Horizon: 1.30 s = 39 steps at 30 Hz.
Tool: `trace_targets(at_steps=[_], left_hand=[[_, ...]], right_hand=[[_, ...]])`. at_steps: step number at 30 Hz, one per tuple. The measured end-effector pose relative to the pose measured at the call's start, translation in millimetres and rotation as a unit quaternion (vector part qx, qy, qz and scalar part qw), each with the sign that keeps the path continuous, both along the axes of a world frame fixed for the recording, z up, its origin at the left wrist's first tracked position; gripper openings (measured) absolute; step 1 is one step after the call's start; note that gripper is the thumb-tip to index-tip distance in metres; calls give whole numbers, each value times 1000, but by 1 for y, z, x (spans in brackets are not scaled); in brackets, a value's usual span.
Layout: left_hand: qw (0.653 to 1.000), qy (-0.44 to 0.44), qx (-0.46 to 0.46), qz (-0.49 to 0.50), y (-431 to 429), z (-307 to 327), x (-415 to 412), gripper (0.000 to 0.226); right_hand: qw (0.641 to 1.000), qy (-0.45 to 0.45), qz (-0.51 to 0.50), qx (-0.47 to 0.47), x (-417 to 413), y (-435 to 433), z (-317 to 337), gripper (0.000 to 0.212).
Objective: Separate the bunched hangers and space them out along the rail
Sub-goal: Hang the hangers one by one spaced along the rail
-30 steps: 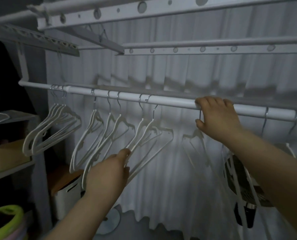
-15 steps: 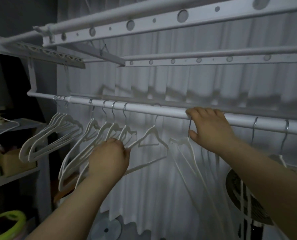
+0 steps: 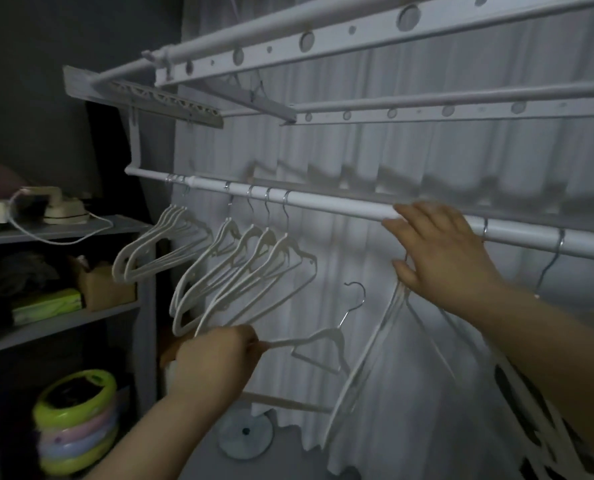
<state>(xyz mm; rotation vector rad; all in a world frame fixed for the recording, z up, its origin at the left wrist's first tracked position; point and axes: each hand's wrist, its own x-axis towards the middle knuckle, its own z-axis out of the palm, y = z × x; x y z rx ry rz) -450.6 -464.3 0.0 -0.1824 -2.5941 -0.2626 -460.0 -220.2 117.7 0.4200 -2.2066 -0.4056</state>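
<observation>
The room is dim. A white pleated curtain [image 3: 427, 161] fills the centre and right, and a dark grey wall [image 3: 63, 29] takes the upper left. A perforated white overhead drying rack [image 3: 357, 39] crosses the top. At left, a grey shelving unit [image 3: 80, 233] carries a clothes iron [image 3: 63, 207] and a cardboard box [image 3: 105, 289]. Stacked coloured rings [image 3: 77, 420] sit at lower left.

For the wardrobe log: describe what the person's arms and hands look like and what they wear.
No sleeves show on the left forearm or right forearm; both are bare. The left hand and right hand wear no gloves, and no ring, watch or bracelet shows in the dim light.
</observation>
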Motion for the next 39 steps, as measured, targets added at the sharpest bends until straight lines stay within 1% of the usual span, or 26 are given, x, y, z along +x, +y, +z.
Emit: trace_targets(at_steps=[2,3,5,7,8,10,12,14,15,16,18,19,21,23,24,26,28,30,31,33,34,35,37,39], left_hand=[[1000,21,13,1,-19,-1,19,32],[1000,29,11,2,-28,-1,28,32],[999,35,10,-1,-45,2,47,31],[999,39,25,-10,-65,3,68,27],[998,52,40,-25,-75,5,79,24],[994,71,74,-46,-100,4,100,19],[991,15,123,-53,-126,4,124,16],[983,-38,167,-65,-158,2,147,24],[977,-56,194,-71,-175,0,158,29],[968,-71,226,-78,-192,-5,168,31],[943,-89,306,-91,-218,-13,183,30],[933,-98,333,-94,-228,-18,188,28],[924,-114,354,-91,-241,-25,193,26],[921,-121,361,-83,-251,-32,194,24],[918,-131,366,-82,-254,-34,194,23],[911,-157,372,-86,-259,-37,193,20],[910,-189,358,-94,-262,-39,191,19],[910,-184,357,-102,-263,-42,188,12],[911,-164,367,-95,-263,-43,187,7],[907,-118,400,-61,-258,-46,189,35],[902,-97,418,-53,-251,-46,192,41],[898,-83,428,-62,-243,-46,196,40],[894,-92,422,-116,-219,-42,209,33],[883,-141,412,-173,-196,-37,219,36]], right_hand=[[998,-6,34,47,7,-20,-2,47],[996,-49,44,57,12,-34,-4,45],[984,-166,56,39,25,-63,-7,51],[952,-306,19,8,32,-84,-15,57],[939,-345,3,-7,37,-96,-19,56],[922,-385,2,-35,46,-115,-25,45],[909,-410,20,-72,56,-135,-26,32],[890,-438,57,-117,67,-156,-29,19],[870,-466,70,-147,75,-165,-30,12],[843,-500,81,-182,84,-174,-33,8],[787,-558,92,-248,101,-190,-37,19],[771,-568,93,-271,110,-197,-40,20],[756,-574,98,-300,130,-208,-45,20],[742,-577,106,-326,148,-218,-48,29],[726,-578,110,-355,157,-221,-48,35],[680,-584,132,-422,173,-225,-48,43],[636,-591,163,-468,186,-230,-46,47],[601,-588,186,-507,196,-238,-45,48],[588,-583,193,-527,198,-242,-45,48],[569,-563,188,-569,203,-251,-44,47],[561,-547,181,-594,205,-254,-45,46],[551,-529,173,-621,205,-257,-46,45],[532,-494,164,-668,205,-260,-48,43],[519,-464,160,-700,204,-266,-48,42]])
